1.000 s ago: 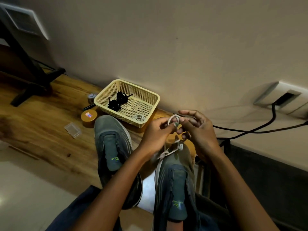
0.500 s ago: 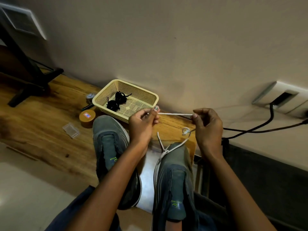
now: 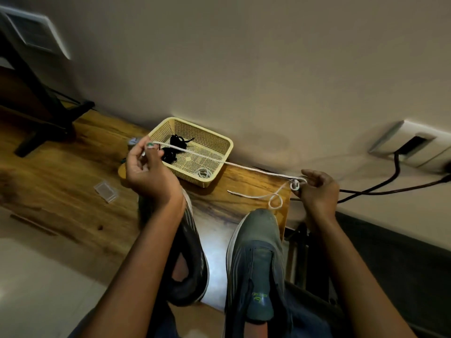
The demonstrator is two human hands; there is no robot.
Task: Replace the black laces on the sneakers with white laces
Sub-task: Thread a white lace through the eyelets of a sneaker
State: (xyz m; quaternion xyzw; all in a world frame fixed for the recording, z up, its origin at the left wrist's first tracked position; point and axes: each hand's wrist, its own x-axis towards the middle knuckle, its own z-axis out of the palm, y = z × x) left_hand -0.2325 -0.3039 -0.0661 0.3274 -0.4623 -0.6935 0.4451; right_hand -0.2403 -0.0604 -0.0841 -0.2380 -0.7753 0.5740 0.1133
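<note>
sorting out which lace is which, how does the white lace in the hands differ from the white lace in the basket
The white lace in the hands is stretched out long between the left hand and right hand, with a small coil at the right hand and a loose loop trailing; the white lace in the basket lies bundled in a small coil. The first is held above the table; the second rests untouched on the basket floor. Both are white cord.

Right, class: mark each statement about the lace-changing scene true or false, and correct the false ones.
1. The white lace is stretched between both hands. True.
2. The black laces lie in the yellow basket. True.
3. The basket sits on the floor. False: it sits on the wooden table.
4. The left hand is empty. False: it pinches the lace's end.
5. The right hand holds the lace. True.
</note>
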